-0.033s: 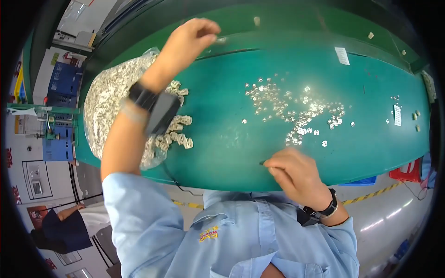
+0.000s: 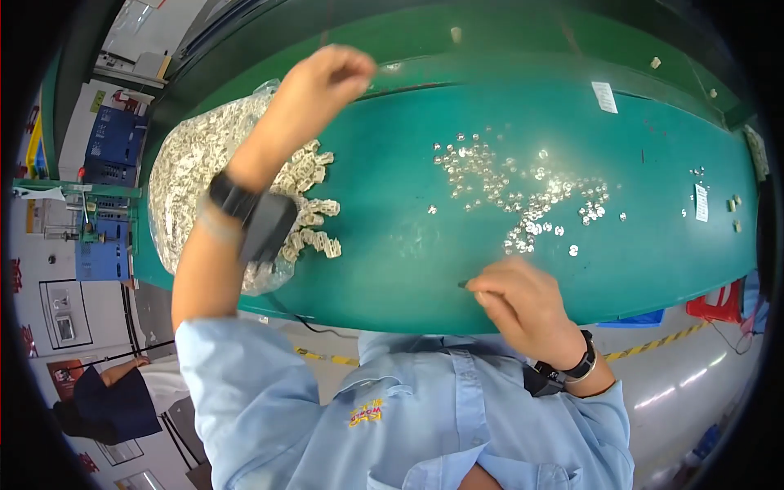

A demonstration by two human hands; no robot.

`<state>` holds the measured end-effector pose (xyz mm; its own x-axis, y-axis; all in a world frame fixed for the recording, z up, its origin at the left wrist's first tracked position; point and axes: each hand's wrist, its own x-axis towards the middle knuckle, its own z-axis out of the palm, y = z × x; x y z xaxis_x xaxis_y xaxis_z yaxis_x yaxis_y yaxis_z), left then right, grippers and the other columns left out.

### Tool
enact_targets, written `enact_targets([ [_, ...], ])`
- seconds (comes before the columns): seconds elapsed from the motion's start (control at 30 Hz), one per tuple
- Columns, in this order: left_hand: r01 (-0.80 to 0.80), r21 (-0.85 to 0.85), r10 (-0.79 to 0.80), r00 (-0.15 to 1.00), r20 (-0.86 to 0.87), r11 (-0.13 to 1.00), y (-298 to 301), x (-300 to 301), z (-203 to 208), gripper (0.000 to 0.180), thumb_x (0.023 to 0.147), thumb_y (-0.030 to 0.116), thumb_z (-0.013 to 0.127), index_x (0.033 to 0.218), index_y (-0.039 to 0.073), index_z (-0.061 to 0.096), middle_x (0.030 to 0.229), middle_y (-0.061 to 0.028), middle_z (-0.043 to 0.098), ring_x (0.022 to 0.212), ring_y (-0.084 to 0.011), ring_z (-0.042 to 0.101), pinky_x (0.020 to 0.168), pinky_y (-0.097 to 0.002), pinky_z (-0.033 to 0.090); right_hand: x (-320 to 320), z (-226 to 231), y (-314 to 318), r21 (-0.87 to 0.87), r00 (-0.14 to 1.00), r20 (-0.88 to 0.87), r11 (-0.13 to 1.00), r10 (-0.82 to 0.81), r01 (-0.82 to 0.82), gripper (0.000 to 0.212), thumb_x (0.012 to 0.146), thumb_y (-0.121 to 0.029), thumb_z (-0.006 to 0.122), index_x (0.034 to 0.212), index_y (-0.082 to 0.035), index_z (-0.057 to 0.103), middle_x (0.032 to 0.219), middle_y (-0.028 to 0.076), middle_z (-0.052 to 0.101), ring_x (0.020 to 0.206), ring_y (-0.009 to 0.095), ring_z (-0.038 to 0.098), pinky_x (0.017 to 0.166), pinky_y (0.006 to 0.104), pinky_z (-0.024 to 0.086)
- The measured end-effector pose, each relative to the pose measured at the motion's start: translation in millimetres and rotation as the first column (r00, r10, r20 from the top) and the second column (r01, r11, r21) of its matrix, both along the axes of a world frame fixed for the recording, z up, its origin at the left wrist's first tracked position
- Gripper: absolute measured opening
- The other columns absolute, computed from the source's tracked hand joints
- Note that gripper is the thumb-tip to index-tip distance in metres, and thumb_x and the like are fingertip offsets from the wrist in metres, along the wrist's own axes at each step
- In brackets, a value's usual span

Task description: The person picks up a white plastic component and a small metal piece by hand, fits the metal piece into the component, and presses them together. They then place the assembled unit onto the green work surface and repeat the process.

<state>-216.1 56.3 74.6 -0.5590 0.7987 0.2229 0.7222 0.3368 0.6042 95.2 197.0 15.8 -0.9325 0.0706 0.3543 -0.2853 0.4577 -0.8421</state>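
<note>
My left hand is raised over the far left of the green table, its fingers curled together. Whatever they may hold is hidden. Below that forearm lies a clear plastic bag full of cream-coloured small parts, and some loose cream parts spill from its right side. My right hand hovers at the near edge, thumb and forefinger pinching a small dark thin piece whose tip alone shows. Beyond it are scattered many shiny round metal pieces.
A dark grey box-shaped device with a cable is by my left forearm. White paper labels lie at the far right, and several cream parts are at the right end. Behind the left end stands a blue cabinet. Another person is at lower left.
My left hand has shifted slightly left and nearer to me, its fingers still curled. My right hand stays almost in place with the dark piece.
</note>
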Motion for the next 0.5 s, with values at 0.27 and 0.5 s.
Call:
enact_targets([
  [0.27, 0.033, -0.313, -0.103, 0.972, -0.213, 0.949, -95, 104, 0, 0.023, 0.075, -0.002, 0.067, 0.097, 0.001, 0.062, 0.097, -0.0150, 0.058, 0.090, -0.0346, 0.057, 0.077, -0.0398, 0.048, 4, -9, -6, 0.024, 0.998, -0.036, 0.998, -0.058, 0.059, 0.012, 0.086, -0.002, 0.062, 0.098, -0.004, 0.064, 0.089, 0.010, 0.063, 0.077, 0.027, 0.060, 0.066, 0.0343, 0.049],
  [0.5, 0.104, -0.405, -0.229, 0.934, -0.275, 0.908, -95, 90, -12, 0.020, 0.077, -0.005, 0.063, 0.097, 0.000, 0.060, 0.104, -0.0129, 0.056, 0.088, -0.0278, 0.059, 0.076, -0.0354, 0.048, 41, -7, 9, -0.049, 0.957, -0.110, 0.963, -0.270, 0.266, 0.013, 0.090, -0.005, 0.059, 0.102, -0.004, 0.062, 0.091, 0.009, 0.060, 0.077, 0.023, 0.060, 0.069, 0.0313, 0.049],
])
